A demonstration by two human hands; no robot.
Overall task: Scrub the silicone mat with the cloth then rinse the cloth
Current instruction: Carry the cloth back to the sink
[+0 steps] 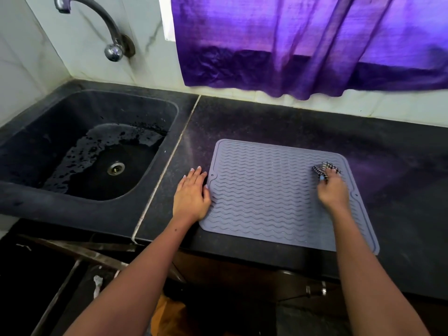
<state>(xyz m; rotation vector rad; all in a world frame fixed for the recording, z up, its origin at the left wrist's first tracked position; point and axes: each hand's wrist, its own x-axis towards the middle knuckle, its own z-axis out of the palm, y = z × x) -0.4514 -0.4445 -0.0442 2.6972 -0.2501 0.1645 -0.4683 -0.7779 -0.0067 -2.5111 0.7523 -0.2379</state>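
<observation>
A grey silicone mat (266,190) with wavy ridges lies flat on the black counter, right of the sink. My right hand (333,190) is closed on a small black-and-white checked cloth (323,169), bunched up and pressed on the mat's far right part. My left hand (192,192) lies flat with fingers spread at the mat's left edge, its palm partly on the mat and partly on the counter.
A black sink (36,151) with a wet bottom and a metal drain (116,168) sits at the left, under a curved tap (101,25). A purple curtain (303,44) hangs over the counter's back edge. The black counter (400,166) extends to the right.
</observation>
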